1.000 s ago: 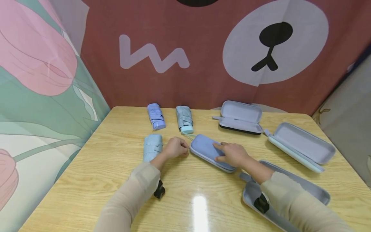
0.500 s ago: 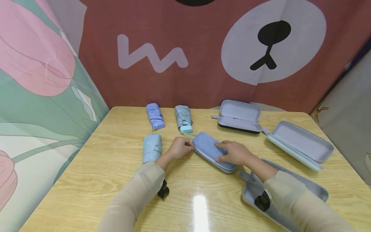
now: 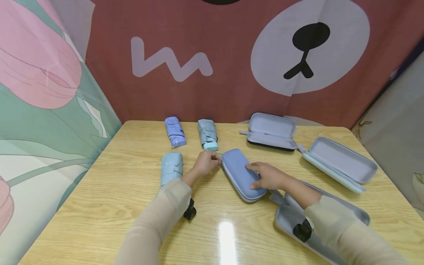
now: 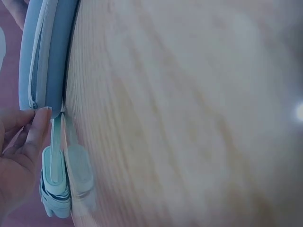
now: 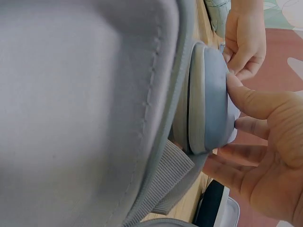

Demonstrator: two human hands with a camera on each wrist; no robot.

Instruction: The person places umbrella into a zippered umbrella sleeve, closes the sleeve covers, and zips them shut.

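Note:
A closed blue zip case (image 3: 241,172) lies slantwise at the middle of the wooden table (image 3: 99,191). My left hand (image 3: 216,159) pinches the zipper pull at the case's far left corner; the left wrist view shows the fingertips (image 4: 40,116) at the end of the zipper line of the case (image 4: 45,56). My right hand (image 3: 255,177) grips the near half of the case, thumb on its lid. In the right wrist view the thumb (image 5: 246,97) presses the case (image 5: 210,99), with the other fingers wrapped past its far side.
Three folded umbrellas lie left of the case: a purple-blue one (image 3: 175,131), a grey-blue one (image 3: 208,134) and a light blue one (image 3: 172,167). Open cases stand at the back (image 3: 271,131), at the right (image 3: 338,163) and under my right forearm (image 3: 334,217).
The blue case has turned, its near end swinging toward me. My left hand has followed the case's far corner up and to the right. My right hand stayed on the case.

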